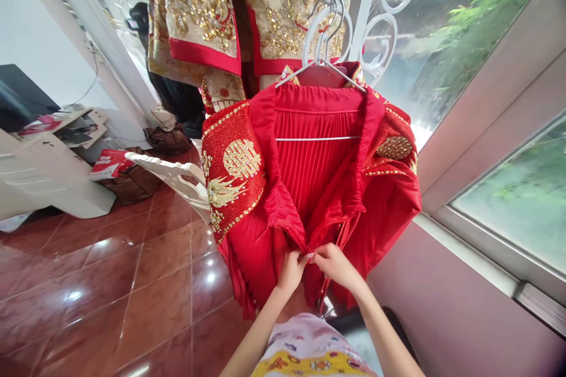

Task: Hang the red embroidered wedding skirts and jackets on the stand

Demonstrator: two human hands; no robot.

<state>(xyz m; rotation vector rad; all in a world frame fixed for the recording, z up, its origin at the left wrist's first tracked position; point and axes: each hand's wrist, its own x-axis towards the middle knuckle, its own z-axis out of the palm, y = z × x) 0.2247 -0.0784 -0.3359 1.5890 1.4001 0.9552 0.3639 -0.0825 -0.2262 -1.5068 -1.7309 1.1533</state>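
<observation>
A red garment (309, 182) with gold embroidery hangs open on a metal hanger (325, 53) hooked to a white scrollwork rack (367, 6). Inside it shows a pleated red lining. My left hand (290, 271) pinches the left front edge near the bottom of the opening. My right hand (333, 264) pinches the right front edge right beside it. The fingertips of both hands almost touch at the closure. Behind and above hangs a gold and red embroidered garment (198, 12).
A white plastic chair (177, 177) stands just left of the red garment. A white desk (48, 171) with papers and a brown bag (132, 179) sit at the left on the glossy red tile floor (110, 283). A window (508, 200) and its ledge run along the right.
</observation>
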